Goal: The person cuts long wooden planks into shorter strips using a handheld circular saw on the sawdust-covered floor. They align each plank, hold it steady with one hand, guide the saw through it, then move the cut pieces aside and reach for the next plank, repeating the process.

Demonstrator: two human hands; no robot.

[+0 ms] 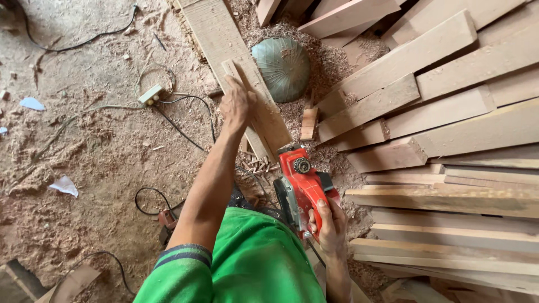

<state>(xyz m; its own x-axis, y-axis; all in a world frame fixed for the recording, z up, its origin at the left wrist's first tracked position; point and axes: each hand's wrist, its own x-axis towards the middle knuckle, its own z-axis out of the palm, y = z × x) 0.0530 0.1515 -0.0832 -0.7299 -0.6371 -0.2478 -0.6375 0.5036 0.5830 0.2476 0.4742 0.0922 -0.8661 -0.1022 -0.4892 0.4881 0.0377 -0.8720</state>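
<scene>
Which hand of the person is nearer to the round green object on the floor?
Left. The left hand rests on a narrow wooden strip just beside the round green object. The right hand is much farther away, gripping the red power planer.

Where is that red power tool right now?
The red electric planer sits low in the middle of the head view, gripped by the right hand. It is at the near end of the plank that the left hand presses, beside the stacked timber.

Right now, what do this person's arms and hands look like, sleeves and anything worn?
Both hands, the left hand and the right hand, are bare, no gloves, rings or watch visible. The left arm wears a short green sleeve with a dark striped cuff; forearms are uncovered.
</scene>
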